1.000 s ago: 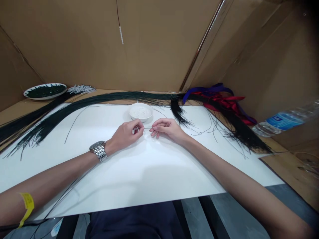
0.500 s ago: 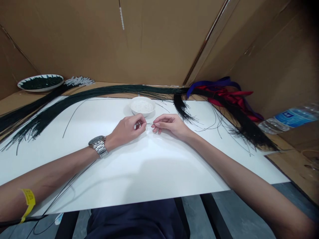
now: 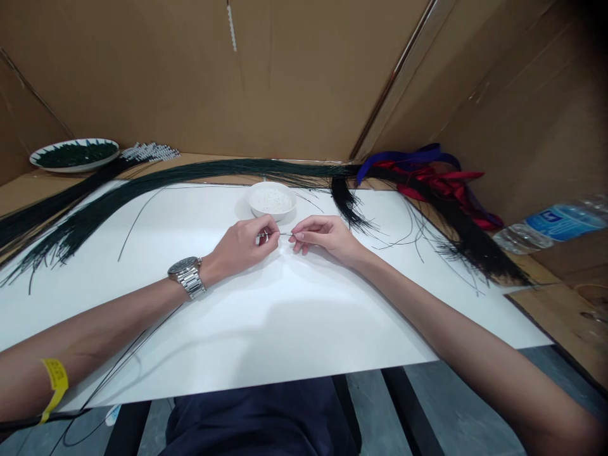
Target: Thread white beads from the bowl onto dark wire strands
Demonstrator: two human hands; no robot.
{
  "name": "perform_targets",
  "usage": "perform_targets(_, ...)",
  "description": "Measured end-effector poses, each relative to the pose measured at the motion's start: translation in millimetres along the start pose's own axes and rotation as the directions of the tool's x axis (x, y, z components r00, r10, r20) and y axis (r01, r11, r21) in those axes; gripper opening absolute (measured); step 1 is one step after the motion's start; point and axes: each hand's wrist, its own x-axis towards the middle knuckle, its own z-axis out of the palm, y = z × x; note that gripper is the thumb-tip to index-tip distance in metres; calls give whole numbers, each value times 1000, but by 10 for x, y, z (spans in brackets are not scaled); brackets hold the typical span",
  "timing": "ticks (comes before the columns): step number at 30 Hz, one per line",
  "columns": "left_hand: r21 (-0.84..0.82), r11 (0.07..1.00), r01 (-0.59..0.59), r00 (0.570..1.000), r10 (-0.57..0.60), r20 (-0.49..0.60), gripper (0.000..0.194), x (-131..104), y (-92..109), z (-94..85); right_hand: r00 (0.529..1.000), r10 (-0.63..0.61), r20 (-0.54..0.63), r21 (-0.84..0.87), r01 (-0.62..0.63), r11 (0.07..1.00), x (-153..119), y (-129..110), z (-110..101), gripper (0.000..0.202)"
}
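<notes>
Over the white board, my left hand (image 3: 254, 242) is closed in a pinch on a thin dark cord (image 3: 285, 234). My right hand (image 3: 323, 237) pinches the same cord a short way to the right, so a small piece of it shows between the fingertips. Small pale bits, perhaps beads, show by the left fingers but are too small to make out. Just behind the hands stands a white bowl (image 3: 272, 212) with small white beads (image 3: 273, 198) in it. Long dark strands (image 3: 137, 342) run under my left forearm and over the board's front edge.
A long bundle of dark cords (image 3: 204, 172) lies across the back. A plate (image 3: 73, 168) of dark green pieces and white-beaded cord ends (image 3: 149, 152) sit at back left. Purple ribbon (image 3: 403, 155), red ribbon (image 3: 456, 187) and a water bottle (image 3: 551, 227) are at right. Cardboard walls (image 3: 294, 76) stand behind.
The view has shifted very slightly. Both hands keep nearly the same place and the same pinch on the cord.
</notes>
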Motion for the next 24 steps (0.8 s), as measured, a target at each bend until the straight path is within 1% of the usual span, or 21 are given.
perform_targets(3, 11, 1000, -6, 1000, 6, 4, 10, -1, -5, 5, 1000, -15, -23, -54, 14, 998, -15, -25, 32, 22)
perform_targets(8, 21, 1000, -5, 1000, 5, 9, 10, -1, -5, 8, 992, -41, -116, -162, 22, 986, -58, -116, 128, 17)
perform_targets(12, 33, 999, 7, 1000, -7, 8, 10, -5, 7, 3, 987, -56, -153, -256, 15, 967, -75, -160, 202, 13)
perform_targets(16, 31, 1000, 4, 1000, -4, 4, 9, -5, 27, -4, 988, -38, -153, -262, -4, 965, -84, -174, 228, 15)
perform_targets(21, 32, 999, -6, 1000, 6, -7, 9, -4, 33, -9, 991, -37, -130, -240, 5, 971, -103, -204, 229, 20)
perform_targets(24, 24, 999, -22, 1000, 23, -13, 9, -9, 29, -8, 988, -35, -152, -238, -3, 971, -105, -205, 241, 21)
